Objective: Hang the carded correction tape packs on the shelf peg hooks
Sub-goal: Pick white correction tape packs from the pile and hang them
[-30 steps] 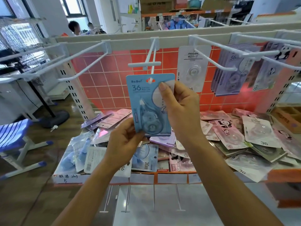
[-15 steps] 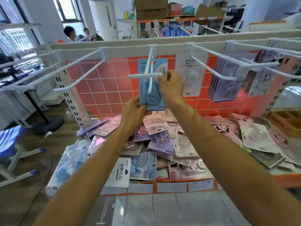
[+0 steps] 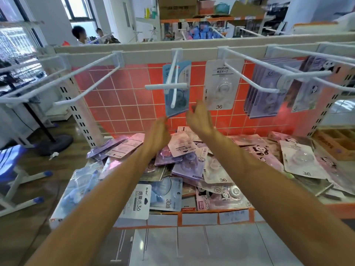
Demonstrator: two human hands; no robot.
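Observation:
A blue carded correction tape pack (image 3: pixel 179 93) hangs at the back of the centre white peg hook (image 3: pixel 173 81), against the red grid wall. My left hand (image 3: pixel 159 131) and my right hand (image 3: pixel 199 118) are both just below the pack, apart from it, fingers relaxed and holding nothing; both are motion-blurred. A white pack marked 36 (image 3: pixel 221 85) hangs on the hook to the right. Purple packs (image 3: pixel 265 93) and panda packs (image 3: pixel 311 87) hang further right. A pile of loose carded packs (image 3: pixel 192 166) covers the shelf below.
Two bare white peg hooks (image 3: pixel 84 83) stick out at the left. The shelf's orange front edge (image 3: pixel 211 214) carries paper labels. A blue stool (image 3: pixel 11 169) stands on the wooden floor at left. People sit far behind the shelf top.
The blue pack has slid back along the centre hook to the wall. Both hands have let go of it and dropped lower.

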